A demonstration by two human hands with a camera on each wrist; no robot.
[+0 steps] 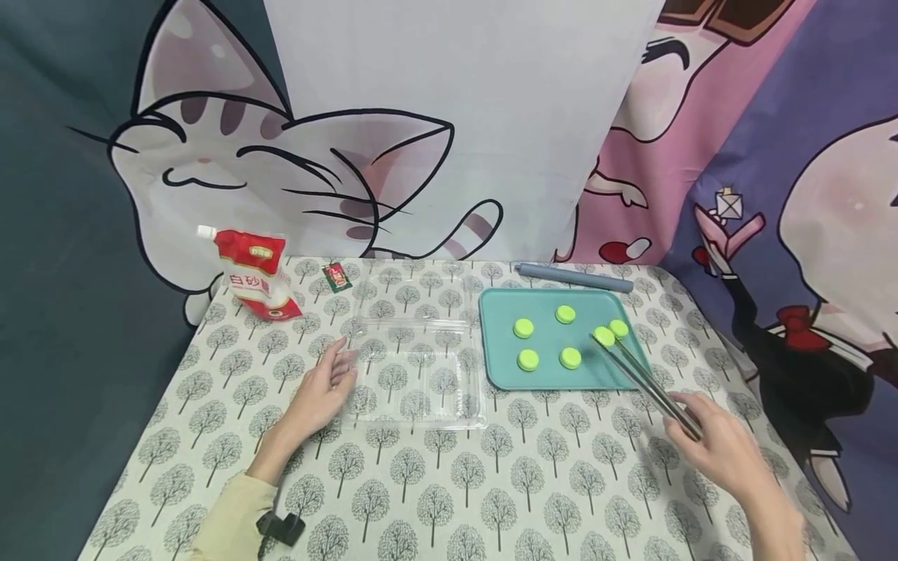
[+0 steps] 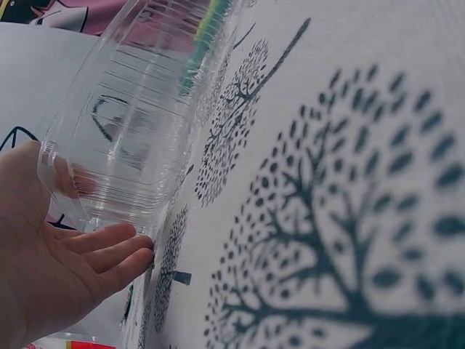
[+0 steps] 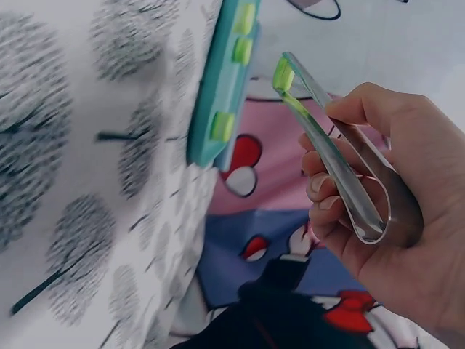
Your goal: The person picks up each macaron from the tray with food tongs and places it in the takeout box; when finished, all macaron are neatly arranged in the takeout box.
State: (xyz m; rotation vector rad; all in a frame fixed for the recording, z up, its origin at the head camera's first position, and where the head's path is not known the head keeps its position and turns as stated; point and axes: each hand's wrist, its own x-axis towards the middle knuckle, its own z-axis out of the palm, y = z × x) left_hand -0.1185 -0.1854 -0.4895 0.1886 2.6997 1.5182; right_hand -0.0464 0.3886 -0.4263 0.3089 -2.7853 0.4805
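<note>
carefully is the way here: the squeeze on the metal tongs [image 3: 330, 161] should, i judge, be just firm enough to stop the green disc [image 1: 603, 336] slipping, since a harder pinch might dent it or pop it out. the disc sits between the tong tips, apart from the surface of the teal tray [image 1: 501, 343]; in the head view it overlaps a neighbouring disc [image 1: 619, 328], so going straight up before sideways seems safest. the right hand [image 1: 712, 436] is curled round the tongs, thumb on one arm, fingers against the other, the tips no wider apart than the disc. the left hand [image 1: 326, 389] is relaxed, fingers loosely extended beside the left edge of the clear container [image 1: 470, 423]; whether it touches the plastic i cannot tell.
</note>
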